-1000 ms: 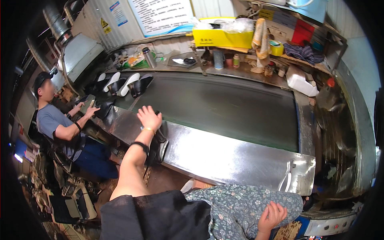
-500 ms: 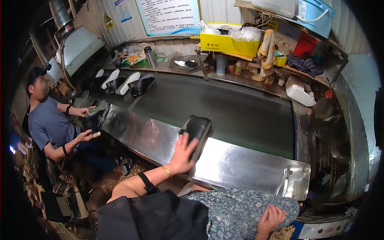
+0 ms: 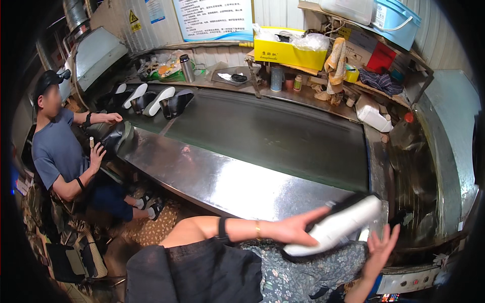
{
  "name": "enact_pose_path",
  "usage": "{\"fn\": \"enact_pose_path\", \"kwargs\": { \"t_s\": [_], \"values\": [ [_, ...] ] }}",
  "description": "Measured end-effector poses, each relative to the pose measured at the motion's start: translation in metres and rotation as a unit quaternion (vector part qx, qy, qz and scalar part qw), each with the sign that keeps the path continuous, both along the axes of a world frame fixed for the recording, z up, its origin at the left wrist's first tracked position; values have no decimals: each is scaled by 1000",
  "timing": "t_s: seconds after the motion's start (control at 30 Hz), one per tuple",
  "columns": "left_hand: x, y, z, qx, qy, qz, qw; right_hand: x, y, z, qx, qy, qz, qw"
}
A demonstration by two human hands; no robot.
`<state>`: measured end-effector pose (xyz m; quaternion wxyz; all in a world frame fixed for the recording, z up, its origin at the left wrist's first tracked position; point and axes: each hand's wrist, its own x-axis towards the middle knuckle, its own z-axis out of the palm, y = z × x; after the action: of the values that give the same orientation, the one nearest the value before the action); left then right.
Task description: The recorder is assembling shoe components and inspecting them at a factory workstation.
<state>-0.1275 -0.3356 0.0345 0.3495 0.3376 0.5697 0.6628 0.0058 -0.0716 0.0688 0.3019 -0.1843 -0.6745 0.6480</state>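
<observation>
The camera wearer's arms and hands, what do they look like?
The left hand is bare, with a thin gold-coloured bracelet at its wrist and a black band farther up the arm. The right hand is bare too; no bracelet shows there.

The wall (image 3: 280, 12) bears a warning sign (image 3: 133, 19), blue notice (image 3: 154, 11) and printed poster (image 3: 214, 20); the yellow box (image 3: 290, 53), dark lettering (image 3: 267, 54).

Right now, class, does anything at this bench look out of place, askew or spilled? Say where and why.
The white plastic jug near the far right corner of the dark belt appears tipped over, unlike the upright thermos, though fisheye bending leaves doubt. I see no clear spill around it.
</observation>
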Motion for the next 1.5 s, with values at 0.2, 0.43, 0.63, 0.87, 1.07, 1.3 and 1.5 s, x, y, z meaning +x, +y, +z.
{"fn": "enact_pose_path", "kwargs": {
  "t_s": [0.2,0.43,0.63,0.87,1.07,1.3,1.5],
  "values": [
    [38,88,54,5,258,-221,941,68,53,40,223,-40,-160,961],
    [54,177,13,55,335,-208,917,102,47,3,307,-178,-52,933],
    [52,177,30,76,438,-125,887,91,12,55,194,-258,-15,946],
    [62,182,28,74,393,-40,916,89,33,-2,360,-153,-106,914],
    [41,192,29,202,464,-12,862,83,40,-4,377,-150,-143,903],
    [50,199,27,121,530,-5,840,85,34,74,514,-294,87,801],
    [35,198,50,207,453,-71,864,99,38,50,612,-276,35,740]
  ]
}}
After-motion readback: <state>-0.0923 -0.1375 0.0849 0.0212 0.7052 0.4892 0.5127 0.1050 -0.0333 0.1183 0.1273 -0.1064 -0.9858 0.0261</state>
